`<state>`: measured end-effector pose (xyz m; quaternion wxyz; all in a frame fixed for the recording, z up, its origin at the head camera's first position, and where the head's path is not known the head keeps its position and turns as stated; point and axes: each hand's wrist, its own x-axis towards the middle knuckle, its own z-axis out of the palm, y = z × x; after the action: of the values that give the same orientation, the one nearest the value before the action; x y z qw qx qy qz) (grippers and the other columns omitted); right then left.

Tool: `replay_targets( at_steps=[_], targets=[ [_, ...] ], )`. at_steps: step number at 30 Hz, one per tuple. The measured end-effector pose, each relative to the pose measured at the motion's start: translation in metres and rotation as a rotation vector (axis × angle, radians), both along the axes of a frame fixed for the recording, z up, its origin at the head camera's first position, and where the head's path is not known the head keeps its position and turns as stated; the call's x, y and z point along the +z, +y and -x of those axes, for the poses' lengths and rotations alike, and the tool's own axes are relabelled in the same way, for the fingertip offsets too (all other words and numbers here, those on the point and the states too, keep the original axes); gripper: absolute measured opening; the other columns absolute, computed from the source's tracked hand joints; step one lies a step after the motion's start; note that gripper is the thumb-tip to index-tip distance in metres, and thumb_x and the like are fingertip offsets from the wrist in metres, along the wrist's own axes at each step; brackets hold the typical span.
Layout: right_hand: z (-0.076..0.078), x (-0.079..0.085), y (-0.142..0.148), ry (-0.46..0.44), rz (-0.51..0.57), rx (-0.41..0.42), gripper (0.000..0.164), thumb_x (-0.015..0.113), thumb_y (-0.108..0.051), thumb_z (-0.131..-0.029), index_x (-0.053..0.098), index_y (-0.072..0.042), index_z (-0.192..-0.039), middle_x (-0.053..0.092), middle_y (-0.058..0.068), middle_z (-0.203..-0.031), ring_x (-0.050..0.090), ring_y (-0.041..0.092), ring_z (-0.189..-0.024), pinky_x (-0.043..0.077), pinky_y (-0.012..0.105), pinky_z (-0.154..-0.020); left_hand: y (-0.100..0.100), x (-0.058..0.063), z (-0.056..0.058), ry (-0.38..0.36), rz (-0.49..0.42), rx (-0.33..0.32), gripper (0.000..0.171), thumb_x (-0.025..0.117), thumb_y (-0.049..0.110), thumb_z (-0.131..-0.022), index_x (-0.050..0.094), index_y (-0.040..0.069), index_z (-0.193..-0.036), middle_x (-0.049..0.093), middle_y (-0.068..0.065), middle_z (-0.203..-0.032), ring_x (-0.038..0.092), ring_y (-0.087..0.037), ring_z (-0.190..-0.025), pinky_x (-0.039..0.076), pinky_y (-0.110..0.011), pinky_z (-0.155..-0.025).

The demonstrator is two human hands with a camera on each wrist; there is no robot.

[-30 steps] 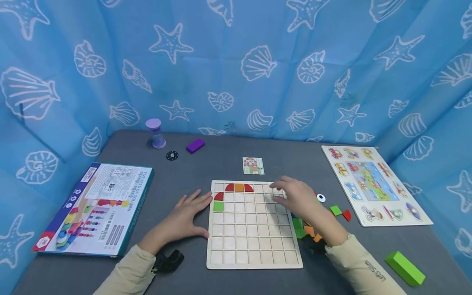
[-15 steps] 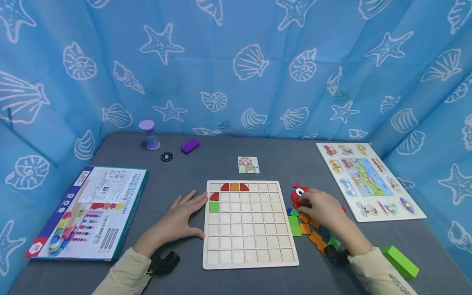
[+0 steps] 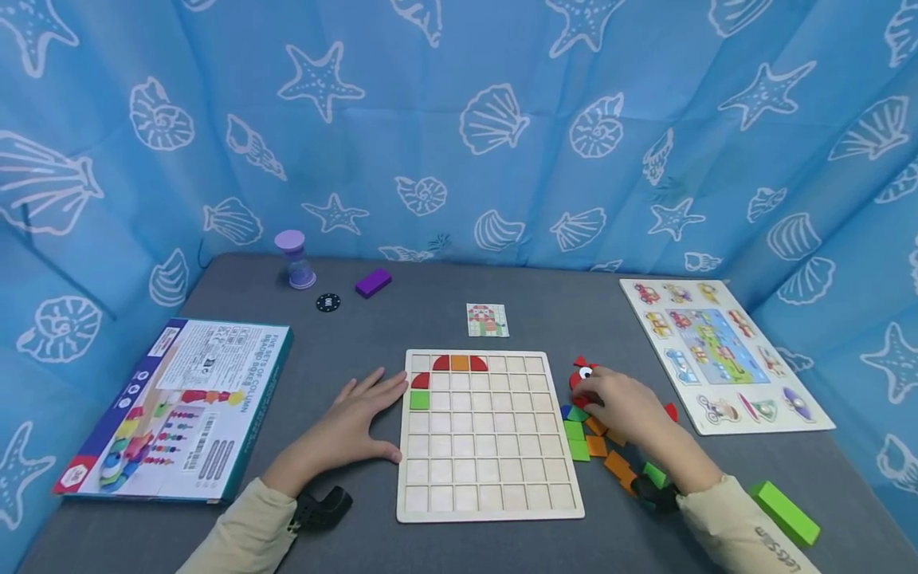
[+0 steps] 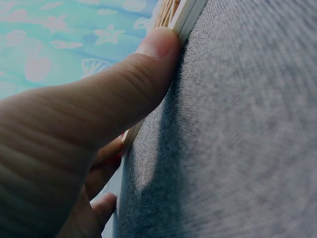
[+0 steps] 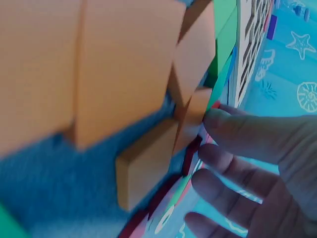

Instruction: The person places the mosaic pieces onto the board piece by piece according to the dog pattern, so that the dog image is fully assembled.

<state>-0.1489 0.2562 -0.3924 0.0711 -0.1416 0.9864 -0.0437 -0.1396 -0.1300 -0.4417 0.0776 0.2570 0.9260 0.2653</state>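
Carton (image 3: 182, 406): at your far left, its edge reads "FIVE SETS OF COLUMN"; the line beneath is too blurred to trust.
Right sleeve (image 3: 749, 522): you can make out "Let's Slim" in dark print.
Black chip (image 3: 328, 302): characters across its middle, too small to read surely.
Card (image 3: 488, 320): a coloured grid picture, lying on the grey surface (image 3: 402, 319) just beyond the grid board (image 3: 488, 445).
Board cells: top row, from the second cell, red quarter, orange square, red quarter; down your left column, a red quarter in the second row, a green square in the third.
Left hand (image 3: 362, 426): fingers and thumb spread, thumb touching the board's left edge.
Right hand (image 3: 620, 405): to the right of the board, fingers bent down over the loose pieces; you cannot tell whether thumb and fingertips pinch one.
Red pieces (image 3: 576, 381): at your right fingertips, partly covered, a white eye-like disc (image 3: 586, 371) among them.
Green squares (image 3: 575, 431) and orange pieces (image 3: 596, 446): between the board and your right wrist.
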Motion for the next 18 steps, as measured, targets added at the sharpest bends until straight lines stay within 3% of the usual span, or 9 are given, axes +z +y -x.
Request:
replay_targets(
  at_steps=[10,18],
  targets=[
    [0.000,-0.003,0.009,0.058,0.035,0.165,0.023,0.060,0.002,-0.077,0.068,-0.019,-0.084,0.051,-0.003,-0.083,0.039,0.009,-0.058,0.034,0.021,-0.053,0.001,0.001,-0.001,0.004,0.009,0.007,0.101,0.072,0.056,-0.057,0.030,0.018,-0.140,0.024,0.006,-0.145,0.011,-0.025,-0.136,0.005,-0.056,-0.104],
    [-0.001,-0.003,0.018,0.078,0.009,0.181,0.026,0.072,-0.013,-0.072,0.067,-0.014,-0.098,0.056,0.002,-0.094,0.048,0.008,-0.064,0.042,0.023,-0.056,0.001,0.002,-0.001,0.001,0.009,0.001,0.101,0.071,0.057,-0.056,0.030,0.018,-0.140,0.025,0.005,-0.145,0.011,-0.026,-0.136,0.005,-0.057,-0.104]
  ],
)
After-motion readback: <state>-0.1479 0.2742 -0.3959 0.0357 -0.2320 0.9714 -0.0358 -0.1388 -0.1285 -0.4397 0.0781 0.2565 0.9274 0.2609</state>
